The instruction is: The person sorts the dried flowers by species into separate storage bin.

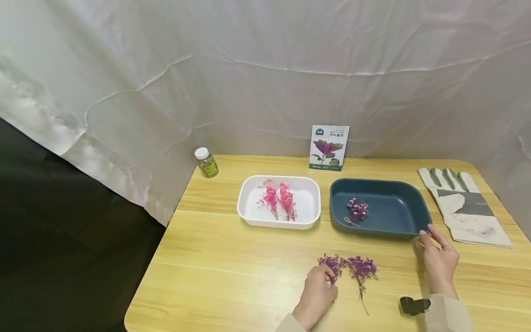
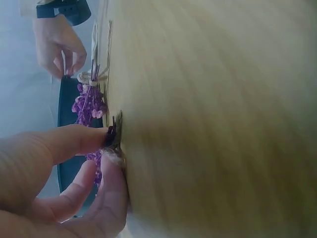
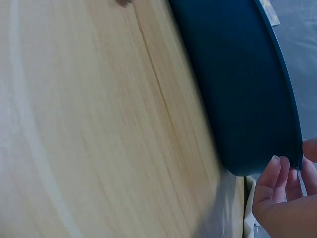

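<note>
My left hand [image 1: 316, 293] pinches the stems of a small bunch of purple dried flowers [image 1: 332, 263] at the table's near side. In the left wrist view, thumb and fingers meet on the tied stems, close to the wood. Just right of it lies a second purple bunch [image 1: 362, 267], stems toward me. My right hand [image 1: 440, 263] grips the near right corner of a dark teal tray [image 1: 394, 210], fingers and thumb on its rim, as the right wrist view also shows. Inside that tray, at the left, rests another purple bunch [image 1: 357, 210] with a tied stem.
A white tray [image 1: 309, 196] holding pink dried flowers [image 1: 286, 198] stands left of the teal one. Behind are a seed packet [image 1: 329, 147] against the curtain and a white-capped jar [image 1: 206, 162]. Gardening gloves [image 1: 466, 207] lie at right on the wooden table [image 1: 215, 276].
</note>
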Demonstrator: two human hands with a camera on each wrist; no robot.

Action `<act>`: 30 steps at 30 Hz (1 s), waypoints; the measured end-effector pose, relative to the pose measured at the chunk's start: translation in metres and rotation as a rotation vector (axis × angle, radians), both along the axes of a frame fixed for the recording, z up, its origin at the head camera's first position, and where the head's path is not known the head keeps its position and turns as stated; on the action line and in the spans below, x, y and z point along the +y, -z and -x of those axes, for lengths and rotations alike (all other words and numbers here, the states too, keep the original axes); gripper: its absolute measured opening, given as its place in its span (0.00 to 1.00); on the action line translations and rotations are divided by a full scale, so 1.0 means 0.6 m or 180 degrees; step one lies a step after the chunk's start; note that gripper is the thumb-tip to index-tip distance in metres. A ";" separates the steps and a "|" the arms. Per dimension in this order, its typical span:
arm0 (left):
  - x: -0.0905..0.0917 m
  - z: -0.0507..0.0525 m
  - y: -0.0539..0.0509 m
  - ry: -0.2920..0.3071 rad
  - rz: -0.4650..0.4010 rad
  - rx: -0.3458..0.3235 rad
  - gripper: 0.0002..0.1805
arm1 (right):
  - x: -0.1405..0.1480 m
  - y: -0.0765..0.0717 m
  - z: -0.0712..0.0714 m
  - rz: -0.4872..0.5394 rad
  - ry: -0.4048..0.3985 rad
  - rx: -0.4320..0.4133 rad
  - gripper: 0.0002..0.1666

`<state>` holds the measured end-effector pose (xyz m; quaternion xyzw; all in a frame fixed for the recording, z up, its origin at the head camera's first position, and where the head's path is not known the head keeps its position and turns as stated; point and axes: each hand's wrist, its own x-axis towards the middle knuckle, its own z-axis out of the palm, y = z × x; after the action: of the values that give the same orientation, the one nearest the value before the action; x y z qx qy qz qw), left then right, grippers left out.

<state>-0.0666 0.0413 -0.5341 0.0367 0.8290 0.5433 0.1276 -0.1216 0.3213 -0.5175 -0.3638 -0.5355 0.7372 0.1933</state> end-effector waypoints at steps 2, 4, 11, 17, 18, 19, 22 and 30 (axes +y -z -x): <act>-0.004 0.002 0.001 -0.0035 -0.0042 -0.0028 0.16 | 0.000 0.000 0.000 0.0004 -0.0015 -0.0017 0.28; -0.009 0.005 0.002 -0.0057 -0.0044 -0.0010 0.16 | 0.000 0.000 0.000 0.0016 -0.0022 -0.0032 0.28; -0.027 0.014 0.007 -0.0181 -0.0142 0.0110 0.14 | 0.001 -0.002 -0.001 0.0011 -0.0025 -0.0075 0.28; -0.030 0.021 0.009 -0.0288 -0.0350 0.0163 0.13 | 0.000 -0.003 -0.001 -0.0006 -0.0042 -0.0090 0.29; -0.030 0.022 0.010 -0.0296 -0.0373 0.0155 0.13 | 0.000 -0.003 -0.001 -0.0005 -0.0040 -0.0088 0.29; -0.030 0.023 0.010 -0.0297 -0.0395 0.0134 0.13 | 0.000 -0.003 -0.001 -0.0008 -0.0042 -0.0089 0.30; -0.028 0.027 0.012 -0.0295 -0.0452 0.0088 0.13 | -0.001 -0.004 -0.002 -0.0013 -0.0044 -0.0090 0.30; -0.017 0.043 0.019 -0.0324 -0.0715 -0.0035 0.13 | -0.003 -0.006 -0.003 -0.0007 -0.0052 -0.0083 0.29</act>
<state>-0.0926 0.0313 -0.5455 0.0057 0.7630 0.6387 0.0994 -0.1197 0.3197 -0.5137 -0.3688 -0.5418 0.7334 0.1806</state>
